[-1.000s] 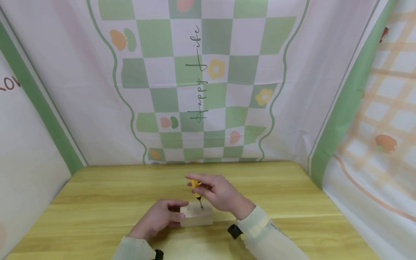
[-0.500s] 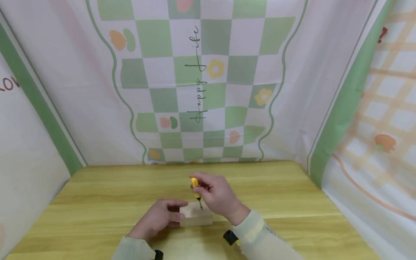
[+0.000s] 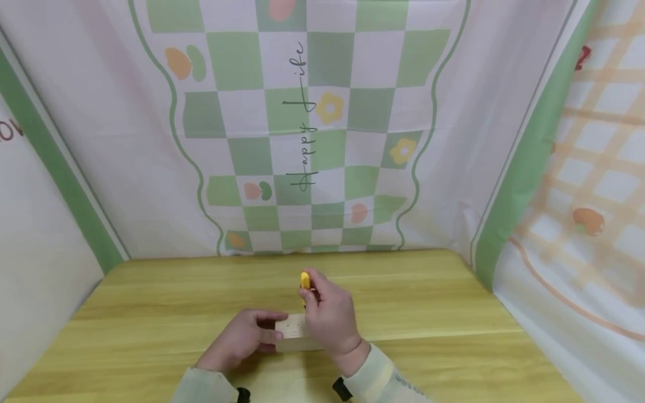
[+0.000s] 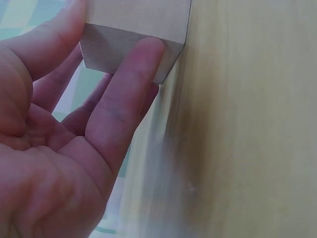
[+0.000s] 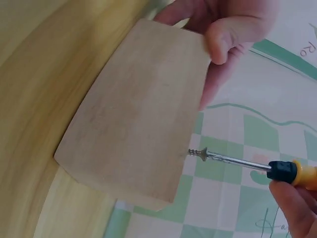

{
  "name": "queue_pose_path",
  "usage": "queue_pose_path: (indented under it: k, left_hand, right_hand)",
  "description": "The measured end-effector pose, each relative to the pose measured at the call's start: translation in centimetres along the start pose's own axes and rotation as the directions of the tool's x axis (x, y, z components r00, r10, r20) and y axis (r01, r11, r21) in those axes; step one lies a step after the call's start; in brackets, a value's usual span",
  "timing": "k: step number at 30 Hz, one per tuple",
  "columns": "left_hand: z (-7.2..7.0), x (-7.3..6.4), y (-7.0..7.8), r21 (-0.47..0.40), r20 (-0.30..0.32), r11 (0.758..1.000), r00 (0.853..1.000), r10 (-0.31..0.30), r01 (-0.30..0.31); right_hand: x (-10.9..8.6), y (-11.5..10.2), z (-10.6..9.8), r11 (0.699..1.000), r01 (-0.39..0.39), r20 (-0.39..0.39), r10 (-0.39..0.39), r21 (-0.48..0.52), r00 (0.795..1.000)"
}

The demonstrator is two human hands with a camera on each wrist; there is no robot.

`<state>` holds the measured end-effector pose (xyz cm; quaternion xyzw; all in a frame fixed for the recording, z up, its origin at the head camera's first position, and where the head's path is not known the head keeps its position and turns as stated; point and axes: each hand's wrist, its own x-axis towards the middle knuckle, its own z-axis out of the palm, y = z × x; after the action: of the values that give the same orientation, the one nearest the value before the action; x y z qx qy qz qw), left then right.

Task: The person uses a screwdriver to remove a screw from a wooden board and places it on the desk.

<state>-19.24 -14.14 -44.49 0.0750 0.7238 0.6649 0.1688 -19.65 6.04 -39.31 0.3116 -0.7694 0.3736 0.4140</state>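
A pale wooden block lies on the table, with small dark holes in its top. My left hand grips the block's left end between thumb and fingers; one fingertip presses the end face in the left wrist view. My right hand pinches the yellow handle of a screwdriver held upright over the block's right part. In the right wrist view, the screwdriver's metal shaft meets the head of a screw. That screw stands partly out of the block's top, threads showing. From the head view, my right hand hides the shaft and screw.
The wood-grain table extends around the block on all sides. Behind it hangs a green-and-white checked cloth, and more printed cloth closes off the right side. Each wrist carries a dark camera mount.
My right hand has turned over and its wrist swung left, covering the block's right part. The screwdriver stands more upright. My left hand keeps its hold on the block.
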Motion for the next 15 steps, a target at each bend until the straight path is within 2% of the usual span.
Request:
queue_pose_path:
  k: [3,5,7,10,12,14,15]
  left_hand:
    - [-0.1,-0.1,-0.1,-0.009,0.001,1.000,1.000,0.004,-0.004]
    - [-0.1,-0.1,-0.2,-0.016,0.006,1.000,1.000,0.007,-0.007]
    - [-0.1,-0.1,-0.2,-0.022,0.009,1.000,1.000,0.011,-0.011]
    - [-0.1,-0.1,-0.3,-0.027,0.014,0.999,1.000,0.018,-0.018]
    - [-0.1,-0.2,-0.2,-0.026,0.013,0.999,1.000,0.020,-0.019]
    - [-0.1,-0.2,-0.1,-0.024,0.010,1.000,1.000,0.018,-0.018]
    - [-0.1,-0.2,-0.1,-0.021,0.007,1.000,1.000,0.016,-0.016]
  right_hand:
    - [0.2,0.2,-0.4,0.999,-0.033,0.093,0.030,0.025,0.995]
    - [0.5,0.7,-0.9,0.995,-0.059,0.198,0.043,0.076,0.979]
    - [1.1,1.1,-1.5,0.983,-0.105,0.316,0.054,0.150,0.947]
    - [2.0,1.7,-2.4,0.952,-0.192,0.469,0.061,0.237,0.881]
    - [2.5,2.0,-2.8,0.937,-0.230,0.522,0.062,0.264,0.851]
    - [2.8,2.1,-3.0,0.936,-0.228,0.530,0.054,0.268,0.846]
    - [2.8,2.0,-3.0,0.939,-0.217,0.518,0.050,0.267,0.854]
